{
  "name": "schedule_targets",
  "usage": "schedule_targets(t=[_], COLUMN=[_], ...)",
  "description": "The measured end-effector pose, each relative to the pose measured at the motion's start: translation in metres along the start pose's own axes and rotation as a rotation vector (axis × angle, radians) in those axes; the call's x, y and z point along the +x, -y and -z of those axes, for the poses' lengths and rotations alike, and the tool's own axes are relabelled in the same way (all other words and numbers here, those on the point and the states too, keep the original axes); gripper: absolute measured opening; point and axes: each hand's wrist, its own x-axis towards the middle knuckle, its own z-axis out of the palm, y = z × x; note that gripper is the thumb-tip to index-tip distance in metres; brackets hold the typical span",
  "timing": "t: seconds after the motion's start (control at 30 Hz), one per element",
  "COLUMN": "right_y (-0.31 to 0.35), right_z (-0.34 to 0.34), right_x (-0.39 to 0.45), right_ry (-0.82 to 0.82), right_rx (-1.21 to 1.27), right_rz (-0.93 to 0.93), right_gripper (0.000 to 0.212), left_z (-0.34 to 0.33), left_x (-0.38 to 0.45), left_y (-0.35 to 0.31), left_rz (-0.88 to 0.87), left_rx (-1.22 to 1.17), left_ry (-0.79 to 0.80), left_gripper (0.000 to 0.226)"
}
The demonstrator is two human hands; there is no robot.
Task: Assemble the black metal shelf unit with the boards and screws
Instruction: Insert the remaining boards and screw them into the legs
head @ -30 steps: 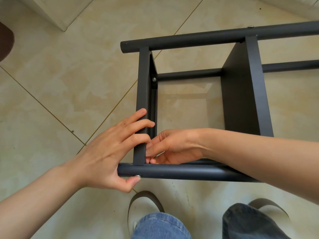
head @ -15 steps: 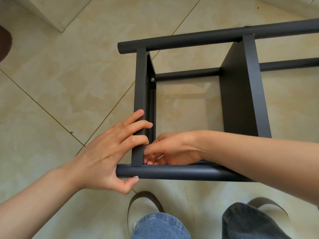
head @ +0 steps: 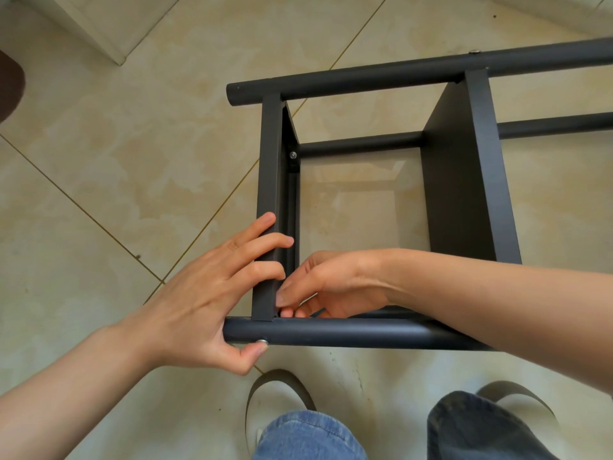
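Observation:
The black metal shelf unit lies on its side on the tiled floor. Its near tube [head: 348, 333] runs in front of me and its far tube [head: 365, 79] lies beyond. My left hand [head: 199, 293] grips the near left corner, with fingers across the end board [head: 270, 161] and the thumb under the tube at a silver screw head [head: 263, 341]. My right hand [head: 331, 283] reaches inside that corner. Its curled fingertips pinch a thin dark tool [head: 316, 312] that is mostly hidden. A second board [head: 464, 180] stands to the right. Another screw [head: 293, 155] shows inside the far corner.
My knees in blue jeans [head: 308, 436] and two pale slippers [head: 275, 390] are just below the frame. A white furniture base [head: 99, 28] stands at the top left. A brown object [head: 10, 84] is at the left edge. Open tile lies to the left.
My right hand has sunk lower into the corner, with its fingertips now down against the near tube. The left hand keeps its hold and the frame has barely moved.

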Motion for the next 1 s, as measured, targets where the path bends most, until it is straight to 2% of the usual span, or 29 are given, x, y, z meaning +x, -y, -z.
schedule_targets(t=[0.1, 0.23, 0.37, 0.57, 0.73, 0.87, 1.0], right_y=[-0.0011, -0.0029, -0.0003, -0.0028, 0.0014, -0.0015, -0.0016], right_z=[-0.0025, -0.0034, 0.0007, -0.0056, -0.0001, -0.0071, -0.0029], right_x=[0.0038, 0.0053, 0.0009, 0.0066, 0.0, 0.0069, 0.0028], right_ry=[-0.03, -0.01, 0.01, -0.012, 0.013, -0.059, -0.006], right_rx=[-0.043, 0.008, 0.01, 0.01, 0.01, -0.053, -0.033], right_rz=[-0.004, 0.026, 0.005, 0.009, -0.024, -0.015, 0.009], right_gripper=[0.016, 0.029, 0.017, 0.029, 0.016, 0.018, 0.016], left_z=[0.0003, -0.0001, -0.0007, -0.0002, 0.0003, 0.0, -0.0001], left_x=[0.0002, -0.0008, 0.0, -0.0011, -0.0001, -0.0007, -0.0006], left_y=[-0.0003, -0.0005, 0.0004, -0.0007, -0.0009, -0.0012, -0.0017], left_rz=[-0.001, -0.001, -0.002, -0.004, -0.002, 0.0, -0.001], left_rx=[-0.002, -0.004, -0.007, -0.005, -0.005, -0.008, -0.006], left_ry=[-0.001, 0.0, -0.001, -0.003, 0.0, -0.002, -0.002], left_gripper=[0.069, 0.069, 0.069, 0.069, 0.069, 0.069, 0.069])
